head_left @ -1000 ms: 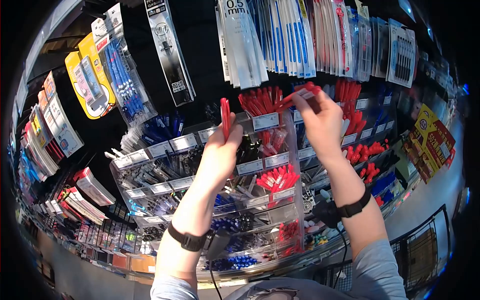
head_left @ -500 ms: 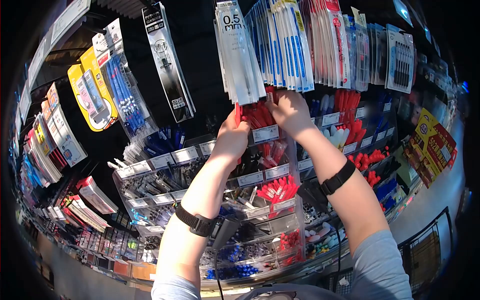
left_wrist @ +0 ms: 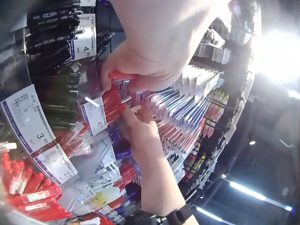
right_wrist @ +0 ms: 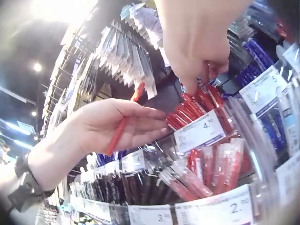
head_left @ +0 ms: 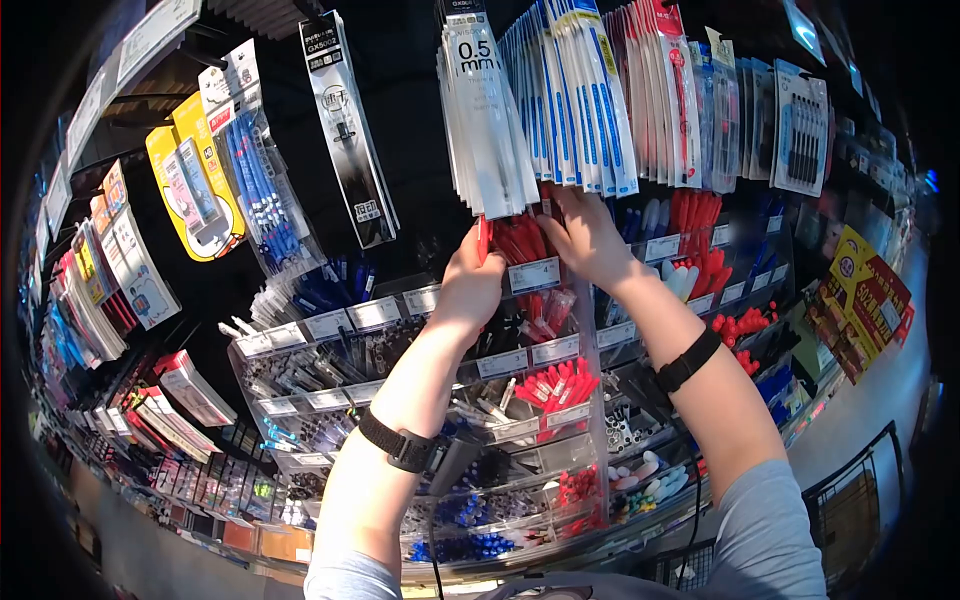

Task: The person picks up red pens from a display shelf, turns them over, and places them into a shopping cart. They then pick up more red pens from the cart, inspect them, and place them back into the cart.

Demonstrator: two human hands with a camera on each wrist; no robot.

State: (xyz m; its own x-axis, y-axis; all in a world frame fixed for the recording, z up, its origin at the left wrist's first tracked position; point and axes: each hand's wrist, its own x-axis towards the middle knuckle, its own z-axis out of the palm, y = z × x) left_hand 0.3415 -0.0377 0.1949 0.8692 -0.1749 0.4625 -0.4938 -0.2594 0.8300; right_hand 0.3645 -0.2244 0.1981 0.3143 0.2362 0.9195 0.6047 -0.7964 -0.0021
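My left hand (head_left: 472, 285) holds a red pen (right_wrist: 124, 119) under its thumb, the pen lying across the palm. In the right wrist view, that hand's extended fingers reach the left side of a bunch of red pens (right_wrist: 190, 112) standing in a clear compartment. At the right side of the same bunch is my right hand (head_left: 592, 240), its fingers pointing down and pinching a red pen (right_wrist: 209, 70). The lower end of this pen is hidden among the others. A price tag (head_left: 533, 274) is on the compartment's front.
Packaged refills (head_left: 485, 120) hang right above both hands. Below, tiers hold black pens (right_wrist: 140, 185), red capped pens (head_left: 556, 375) and blue pens (head_left: 475, 547). To the right stand further red pens (head_left: 694, 212). A yellow and red sign (head_left: 862, 300) hangs at the far right.
Both hands have come together at the red pen compartment. The right hand brought its tilted red pen down into the bunch; the left moved up beside it, still holding its pen.
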